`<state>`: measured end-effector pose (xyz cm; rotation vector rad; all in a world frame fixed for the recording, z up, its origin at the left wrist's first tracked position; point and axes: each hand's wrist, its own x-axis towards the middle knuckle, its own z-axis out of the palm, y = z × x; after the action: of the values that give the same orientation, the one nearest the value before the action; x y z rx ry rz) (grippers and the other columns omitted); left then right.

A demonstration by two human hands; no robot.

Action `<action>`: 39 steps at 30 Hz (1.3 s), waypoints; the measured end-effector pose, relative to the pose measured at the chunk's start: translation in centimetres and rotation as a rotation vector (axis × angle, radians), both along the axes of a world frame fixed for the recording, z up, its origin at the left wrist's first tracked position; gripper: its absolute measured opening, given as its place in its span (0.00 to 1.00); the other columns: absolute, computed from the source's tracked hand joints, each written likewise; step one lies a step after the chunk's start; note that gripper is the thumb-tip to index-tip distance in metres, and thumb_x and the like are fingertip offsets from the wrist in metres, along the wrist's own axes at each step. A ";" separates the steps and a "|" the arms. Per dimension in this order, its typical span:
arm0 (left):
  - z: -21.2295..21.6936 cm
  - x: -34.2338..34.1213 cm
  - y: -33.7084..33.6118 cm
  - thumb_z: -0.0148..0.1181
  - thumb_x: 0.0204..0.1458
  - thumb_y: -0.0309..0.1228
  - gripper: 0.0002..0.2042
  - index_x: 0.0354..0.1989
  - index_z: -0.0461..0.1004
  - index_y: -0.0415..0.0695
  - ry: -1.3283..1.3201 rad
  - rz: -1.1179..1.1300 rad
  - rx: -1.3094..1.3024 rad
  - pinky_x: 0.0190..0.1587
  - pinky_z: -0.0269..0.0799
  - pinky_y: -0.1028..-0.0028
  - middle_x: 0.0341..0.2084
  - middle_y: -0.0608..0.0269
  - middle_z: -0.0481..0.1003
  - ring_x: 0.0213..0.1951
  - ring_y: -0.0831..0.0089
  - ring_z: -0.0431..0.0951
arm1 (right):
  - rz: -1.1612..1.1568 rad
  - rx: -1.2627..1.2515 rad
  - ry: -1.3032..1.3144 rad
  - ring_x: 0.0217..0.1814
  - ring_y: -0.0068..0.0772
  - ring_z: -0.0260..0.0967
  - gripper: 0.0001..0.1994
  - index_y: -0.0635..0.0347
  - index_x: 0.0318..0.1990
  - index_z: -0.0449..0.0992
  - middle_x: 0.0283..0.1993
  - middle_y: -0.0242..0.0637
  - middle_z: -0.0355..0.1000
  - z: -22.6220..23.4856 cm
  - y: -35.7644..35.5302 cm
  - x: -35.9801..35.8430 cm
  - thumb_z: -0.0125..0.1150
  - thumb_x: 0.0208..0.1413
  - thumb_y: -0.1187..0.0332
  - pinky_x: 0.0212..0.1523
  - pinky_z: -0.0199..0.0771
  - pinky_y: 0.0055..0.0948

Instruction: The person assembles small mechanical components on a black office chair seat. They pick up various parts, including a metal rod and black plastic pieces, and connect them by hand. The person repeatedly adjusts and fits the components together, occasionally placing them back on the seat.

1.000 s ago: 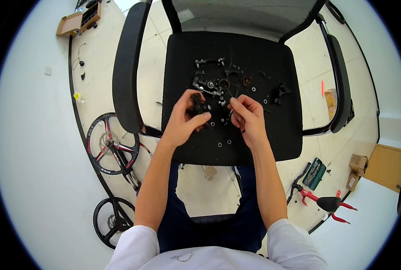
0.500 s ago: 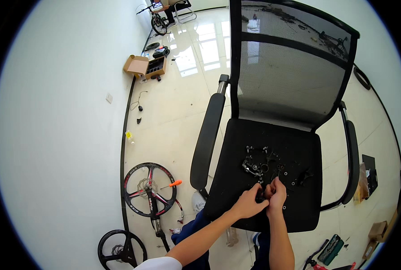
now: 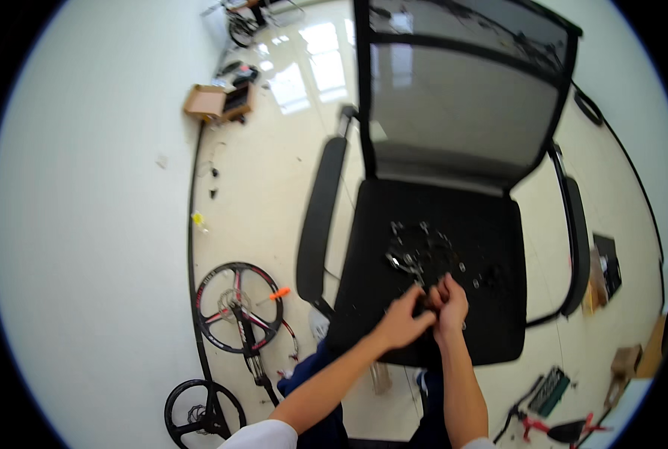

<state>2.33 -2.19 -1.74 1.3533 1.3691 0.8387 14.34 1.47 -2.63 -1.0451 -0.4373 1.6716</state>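
Glossy pale flooring is spreading around a black office chair whose seat is carrying a loose scatter of small dark metal parts. You are bringing your left hand and right hand together over the seat's front half, fingers curling around a small dark part pinched between them. That part is mostly hidden by your fingers, so its shape and heading are not showing. Far back, an open cardboard box is holding dark items too small to identify. Two spoked wheels are lying at your left.
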 end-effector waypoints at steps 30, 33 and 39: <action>-0.2 -0.5 0.5 0.45 0.58 0.40 0.14 0.34 0.67 0.40 -0.431 0.043 -0.202 0.35 0.66 0.76 0.29 0.62 0.69 0.33 0.79 0.67 | 0.081 0.088 -0.268 0.18 0.18 0.40 0.21 0.49 0.19 0.55 0.15 0.21 0.46 1.3 0.4 -0.4 0.44 0.66 0.56 0.22 0.42 0.24; -0.4 -0.5 0.2 0.47 0.57 0.40 0.15 0.34 0.67 0.37 -0.297 0.058 -0.151 0.33 0.64 0.75 0.26 0.57 0.70 0.31 0.78 0.67 | 0.062 0.110 -0.268 0.19 0.17 0.40 0.20 0.50 0.19 0.56 0.17 0.21 0.47 1.1 0.2 -0.6 0.46 0.65 0.57 0.22 0.41 0.23; 0.6 -0.1 -0.3 0.55 0.55 0.35 0.12 0.33 0.68 0.37 -0.257 0.115 -0.062 0.27 0.62 0.77 0.20 0.63 0.70 0.23 0.79 0.67 | 0.021 -0.023 -0.065 0.20 0.18 0.44 0.20 0.50 0.20 0.56 0.17 0.23 0.49 0.8 -0.1 -0.9 0.46 0.65 0.58 0.22 0.44 0.23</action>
<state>2.24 -2.49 -1.15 1.0857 1.2689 1.0020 13.48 1.36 -1.85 -1.1171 -0.4739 1.6679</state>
